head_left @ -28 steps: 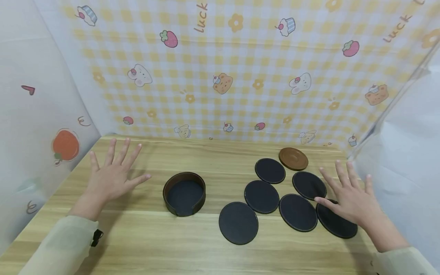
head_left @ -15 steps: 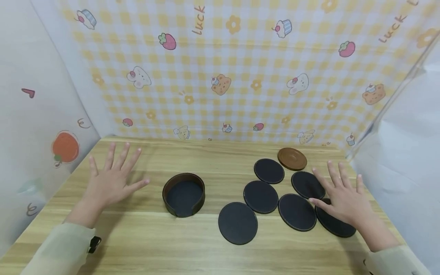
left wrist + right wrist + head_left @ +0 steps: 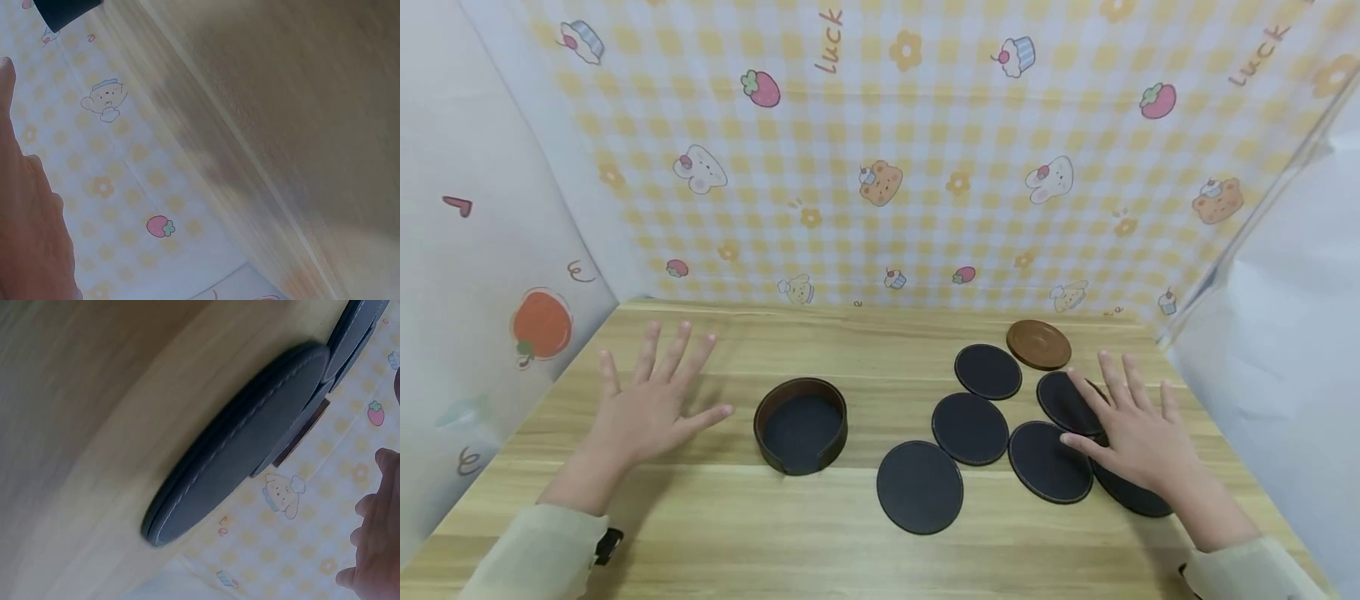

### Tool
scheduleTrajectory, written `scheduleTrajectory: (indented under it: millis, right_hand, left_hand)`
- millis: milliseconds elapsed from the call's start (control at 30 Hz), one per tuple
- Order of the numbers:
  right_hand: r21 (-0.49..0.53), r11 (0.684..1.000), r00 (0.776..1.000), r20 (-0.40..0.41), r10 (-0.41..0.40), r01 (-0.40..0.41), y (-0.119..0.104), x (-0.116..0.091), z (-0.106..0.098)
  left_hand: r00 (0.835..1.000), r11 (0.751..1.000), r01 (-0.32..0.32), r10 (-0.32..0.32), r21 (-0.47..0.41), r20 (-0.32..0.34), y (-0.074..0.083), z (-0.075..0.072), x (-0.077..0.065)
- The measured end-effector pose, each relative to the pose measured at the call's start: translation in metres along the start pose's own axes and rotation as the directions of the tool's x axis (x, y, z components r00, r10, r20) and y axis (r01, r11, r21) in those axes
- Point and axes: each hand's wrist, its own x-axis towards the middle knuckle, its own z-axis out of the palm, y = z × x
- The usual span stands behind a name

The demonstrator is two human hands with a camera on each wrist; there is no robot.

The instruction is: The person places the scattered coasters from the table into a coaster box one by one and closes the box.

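My left hand (image 3: 643, 417) hovers with spread fingers over the left side of the table, left of a round coaster holder (image 3: 835, 450). The holder is black outside and brown inside, with a notch facing me. My right hand (image 3: 1138, 442), fingers also spread and holding nothing, is above the right-hand black coasters. It partly hides the back right coaster (image 3: 1060, 402) and the front right coaster (image 3: 1127, 492); its thumb tip overlaps the middle coaster (image 3: 1045, 471). In the right wrist view, a stitched black coaster (image 3: 244, 444) lies flat, away from the fingers (image 3: 381, 531).
Left of these lie three more black coasters, the nearest coaster (image 3: 920, 487) right of the holder. A brown coaster (image 3: 1039, 344) lies at the back right. Behind the wooden table (image 3: 737, 542) hangs a checked cloth (image 3: 820, 175); white side cloths stand left and right.
My right hand has shifted left, its thumb now over the middle coaster. My left hand has come slightly nearer to me. Coasters and holder stay where they were.
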Motion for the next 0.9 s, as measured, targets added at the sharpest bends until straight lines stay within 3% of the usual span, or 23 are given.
scheduleTrajectory:
  millis: [500, 700, 900]
  right_hand:
    - [0.022, 0.998, 0.998, 0.012, -0.062, 0.061, -0.030, 0.011, -0.003]
    - [0.016, 0.995, 0.995, 0.022, -0.099, 0.098, -0.043, 0.013, -0.007]
    - [0.025, 0.985, 0.985, 0.010, -0.169, 0.169, -0.061, 0.019, -0.008]
  left_hand:
    - [0.995, 0.995, -0.089, 0.090, -0.047, 0.031, 0.015, 0.004, -0.002]
    - [0.980, 0.975, -0.168, 0.181, -0.148, 0.082, 0.023, 0.008, 0.000]
    - [0.967, 0.947, -0.203, 0.233, -0.248, 0.100, 0.032, 0.009, 0.000]
